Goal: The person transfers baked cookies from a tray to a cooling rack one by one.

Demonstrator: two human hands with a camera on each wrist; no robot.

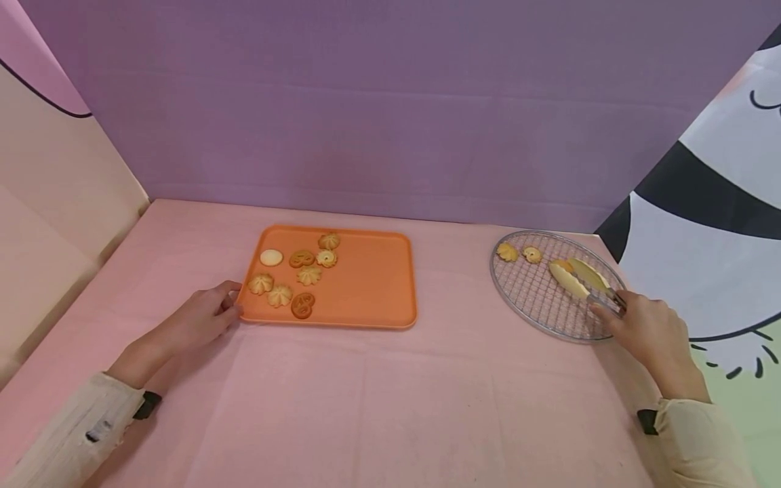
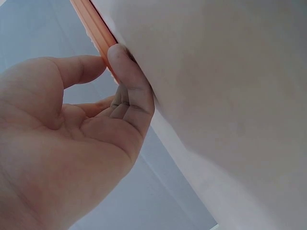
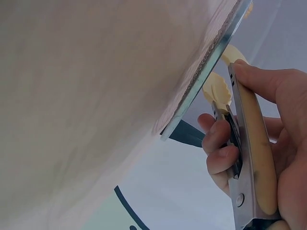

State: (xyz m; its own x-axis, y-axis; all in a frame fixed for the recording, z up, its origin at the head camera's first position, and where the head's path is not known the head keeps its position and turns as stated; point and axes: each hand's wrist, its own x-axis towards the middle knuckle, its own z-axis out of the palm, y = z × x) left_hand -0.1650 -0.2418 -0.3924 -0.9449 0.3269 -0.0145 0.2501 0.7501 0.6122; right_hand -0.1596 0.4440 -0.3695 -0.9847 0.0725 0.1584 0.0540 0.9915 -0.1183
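My right hand [image 1: 649, 332] grips metal tongs [image 3: 250, 148] with cream-coloured tips over the round wire rack [image 1: 537, 308]. An orange-brown cookie [image 1: 562, 265] shows partly between the tong tips; whether they squeeze it I cannot tell. Two more cookies lie on the rack's far left part, a ridged one [image 1: 507, 252] and a ring-shaped one [image 1: 532, 255]. At the orange tray's [image 1: 366, 285] near left corner, my left hand [image 1: 204, 313] pinches the rim between thumb and fingers. Several cookies sit on the tray's left half, among them a pretzel-shaped one [image 1: 302, 305] and a pale round one [image 1: 271, 257].
A pink cloth [image 1: 390, 400] covers the table, with the tray left of centre and the rack at the right. Behind stands a purple backdrop [image 1: 390, 122]. A printed panel [image 1: 720, 224] borders the right side, close to the rack and right hand.
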